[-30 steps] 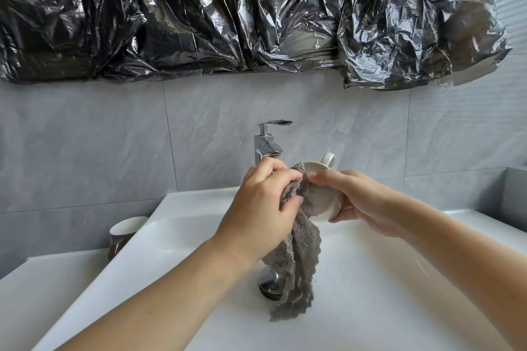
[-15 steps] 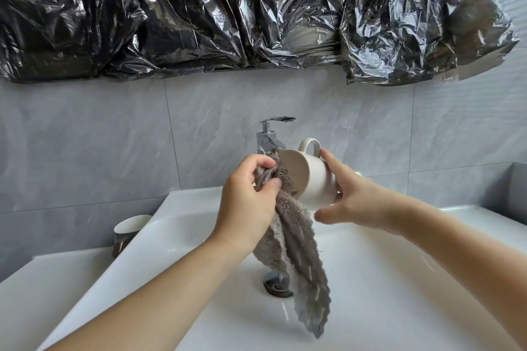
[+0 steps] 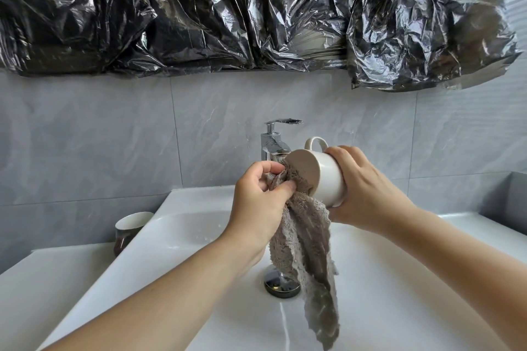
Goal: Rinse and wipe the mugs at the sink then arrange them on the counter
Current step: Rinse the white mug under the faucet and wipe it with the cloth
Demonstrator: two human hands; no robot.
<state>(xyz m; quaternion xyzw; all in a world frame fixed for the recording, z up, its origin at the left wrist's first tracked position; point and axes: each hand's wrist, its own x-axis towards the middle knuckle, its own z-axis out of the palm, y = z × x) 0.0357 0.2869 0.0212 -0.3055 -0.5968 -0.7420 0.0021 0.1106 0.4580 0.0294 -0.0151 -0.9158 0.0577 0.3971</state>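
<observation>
- Over the white ceramic sink (image 3: 399, 279), the right hand (image 3: 368, 191) grips a tilted white ceramic mug (image 3: 322, 177).
- The left hand (image 3: 256, 208) pinches a grey terry cloth (image 3: 308, 239) against its base: wiping underway.
- Next, probably the counter.

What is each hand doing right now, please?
Left hand: pinching the grey-brown terry cloth.
Right hand: gripping the tilted white ceramic mug.

Mug and cloth held above the sink.
The right hand (image 3: 368, 191) holds the mug (image 3: 322, 177) on its side before the tap (image 3: 273, 145); the left hand (image 3: 259, 205), just left, presses the cloth (image 3: 308, 239) against its base. Another mug (image 3: 128, 229) stands on the table (image 3: 54, 282), left of the sink (image 3: 399, 293).
</observation>
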